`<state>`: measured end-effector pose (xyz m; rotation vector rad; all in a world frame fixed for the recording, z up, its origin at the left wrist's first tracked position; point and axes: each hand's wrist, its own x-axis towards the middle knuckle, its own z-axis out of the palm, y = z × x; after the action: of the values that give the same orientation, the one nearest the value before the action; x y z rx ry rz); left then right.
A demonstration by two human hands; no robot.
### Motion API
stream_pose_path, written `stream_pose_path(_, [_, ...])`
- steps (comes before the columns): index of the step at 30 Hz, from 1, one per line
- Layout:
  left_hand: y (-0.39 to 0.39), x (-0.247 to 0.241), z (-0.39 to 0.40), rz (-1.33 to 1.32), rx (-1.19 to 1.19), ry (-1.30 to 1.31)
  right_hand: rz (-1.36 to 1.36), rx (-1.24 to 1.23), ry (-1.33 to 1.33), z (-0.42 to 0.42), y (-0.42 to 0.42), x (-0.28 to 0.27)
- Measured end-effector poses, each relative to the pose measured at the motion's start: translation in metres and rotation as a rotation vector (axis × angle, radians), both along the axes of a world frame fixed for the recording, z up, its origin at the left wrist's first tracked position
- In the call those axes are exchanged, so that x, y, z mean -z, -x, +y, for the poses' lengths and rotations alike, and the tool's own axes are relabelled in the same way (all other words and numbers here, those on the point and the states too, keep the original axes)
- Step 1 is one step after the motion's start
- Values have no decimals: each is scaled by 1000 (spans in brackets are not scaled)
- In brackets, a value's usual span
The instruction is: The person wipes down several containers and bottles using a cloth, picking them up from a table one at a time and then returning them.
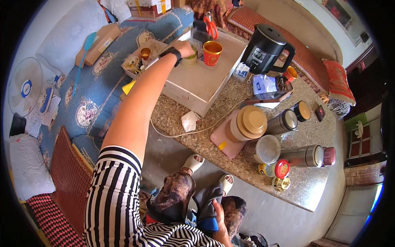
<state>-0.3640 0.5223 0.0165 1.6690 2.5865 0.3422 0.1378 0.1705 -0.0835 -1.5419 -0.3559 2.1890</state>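
Note:
My left hand (184, 48), with a black watch on the wrist, reaches into a shallow white cardboard box (185, 100) on the table. It is beside a round yellow-green item (190, 60) and a clear plastic container (196, 46). Its fingers are partly hidden, so whether they grip anything is unclear. A red and gold cup (212, 54) stands upright in the box, right of that hand. Over my lap, my right hand (219, 217) holds a dark grey cloth (208, 202) with a bright blue part (208, 224) at its lower end.
Red-handled scissors (211, 28) stand at the box's far side. A small tray (128, 68) of odds and ends adjoins its left. Beyond the right wall is a black electric kettle (264, 49). Several flasks and jars, including a beige-lidded one (250, 122), crowd the granite tabletop (172, 119); a cable (185, 133) crosses it.

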Motion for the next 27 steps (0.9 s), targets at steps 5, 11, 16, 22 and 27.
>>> stream_pose_path(5, [2,25,16,127,-5,88,-14,-78,64,9,9,-13])
stream_pose_path(11, [-23,11,3,78,-100,35,13,-94,48,10,1,3])
stream_pose_path(16, [-32,-3,-1,35,-132,84,2,-108,11,8,0,8])
stream_pose_path(22, [-33,-64,-47,-60,-62,-110,28,-125,-21,5,0,7])
stream_pose_path(27, [-56,-103,-148,-1317,262,-322,216,29,-126,-8,0,26])
